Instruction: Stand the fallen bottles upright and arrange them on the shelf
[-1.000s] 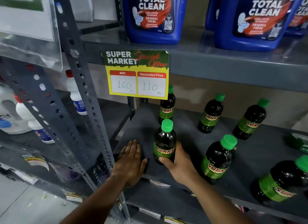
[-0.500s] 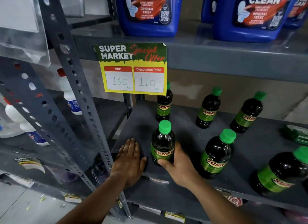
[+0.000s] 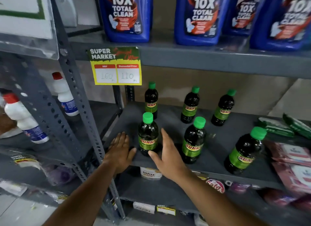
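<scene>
Front-left bottle (image 3: 148, 135) is standing lower centre, squaring the row | right hand (image 3: 168, 156) is spreading open beside it, gripping nothing | left hand (image 3: 120, 150) is lying flat on shelf (image 3: 218, 158) (steadying, I'd guess).

A single head-worn view looks forward and slightly down at a grey shelf (image 3: 210, 158), close enough that both forearms enter from the bottom edge. The shelf fills the centre and right of the frame; a rack post (image 3: 80, 108) crosses the left, and an upper shelf (image 3: 202, 57) spans the top.
</scene>
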A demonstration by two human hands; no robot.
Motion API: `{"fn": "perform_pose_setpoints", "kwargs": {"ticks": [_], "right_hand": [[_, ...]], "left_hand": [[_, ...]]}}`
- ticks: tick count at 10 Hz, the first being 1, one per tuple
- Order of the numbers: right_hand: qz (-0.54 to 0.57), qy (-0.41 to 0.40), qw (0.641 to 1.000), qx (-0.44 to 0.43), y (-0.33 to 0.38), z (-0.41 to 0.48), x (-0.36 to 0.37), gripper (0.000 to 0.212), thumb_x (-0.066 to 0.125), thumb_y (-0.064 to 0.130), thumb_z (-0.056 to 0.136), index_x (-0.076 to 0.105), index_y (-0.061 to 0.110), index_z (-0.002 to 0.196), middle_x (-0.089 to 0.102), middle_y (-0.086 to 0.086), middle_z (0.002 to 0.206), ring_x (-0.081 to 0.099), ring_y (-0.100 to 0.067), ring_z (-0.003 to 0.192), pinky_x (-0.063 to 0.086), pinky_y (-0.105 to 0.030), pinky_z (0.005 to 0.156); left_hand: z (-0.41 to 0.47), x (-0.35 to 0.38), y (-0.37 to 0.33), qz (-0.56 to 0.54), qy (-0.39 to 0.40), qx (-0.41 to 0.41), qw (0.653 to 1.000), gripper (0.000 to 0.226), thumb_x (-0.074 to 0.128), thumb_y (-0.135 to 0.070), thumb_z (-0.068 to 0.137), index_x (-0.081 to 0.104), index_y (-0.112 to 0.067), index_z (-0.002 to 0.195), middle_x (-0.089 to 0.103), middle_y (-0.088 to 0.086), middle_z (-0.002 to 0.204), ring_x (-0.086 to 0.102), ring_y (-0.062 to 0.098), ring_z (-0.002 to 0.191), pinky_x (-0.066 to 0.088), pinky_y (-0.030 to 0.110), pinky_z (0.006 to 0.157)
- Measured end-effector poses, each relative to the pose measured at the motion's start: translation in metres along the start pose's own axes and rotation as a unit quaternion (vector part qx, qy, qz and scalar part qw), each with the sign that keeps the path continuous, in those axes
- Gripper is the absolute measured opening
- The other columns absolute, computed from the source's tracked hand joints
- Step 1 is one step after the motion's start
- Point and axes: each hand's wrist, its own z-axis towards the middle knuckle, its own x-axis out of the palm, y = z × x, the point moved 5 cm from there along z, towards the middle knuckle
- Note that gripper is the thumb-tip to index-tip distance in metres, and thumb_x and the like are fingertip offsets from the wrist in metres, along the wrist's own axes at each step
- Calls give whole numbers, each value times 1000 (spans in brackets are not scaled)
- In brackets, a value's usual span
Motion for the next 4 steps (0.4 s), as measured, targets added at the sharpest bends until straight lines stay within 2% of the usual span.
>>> {"fn": "perform_pose_setpoints", "kwargs": {"ticks": [1,2,3,4], "right_hand": [[-109,-35,989,-95,16,-20,-23,73,52,31,95,11,12,152,16,-6,161,13,-16,148,13,-23,116],[-197,-89,966,-142,17,-39,-52,66,50,28,95,20,7,149,22,-11,159,17,-22,147,18,-34,119],[-249,-140,946,-151,13,-55,-77,65,51,27,94,23,4,148,24,-14,158,18,-26,146,22,-42,118],[-323,-196,914,-147,13,-70,-117,64,44,30,96,18,6,149,22,-14,159,13,-27,146,17,-46,118]], "left_hand": [[-10,-18,-5,-39,-91,-4,995,85,4,-61,87,-1,-4,150,-7,15,160,-9,25,146,-2,38,118],[-29,-39,-22,-14,-178,26,984,88,0,-65,90,7,0,149,2,19,159,-5,24,145,-5,36,118],[-50,-62,-45,30,-235,84,968,79,10,-57,97,12,4,147,7,23,157,-3,29,146,-10,33,118],[-71,-95,-73,70,-294,161,940,76,16,-54,98,10,3,147,9,24,157,-1,34,146,-1,43,120]]}}
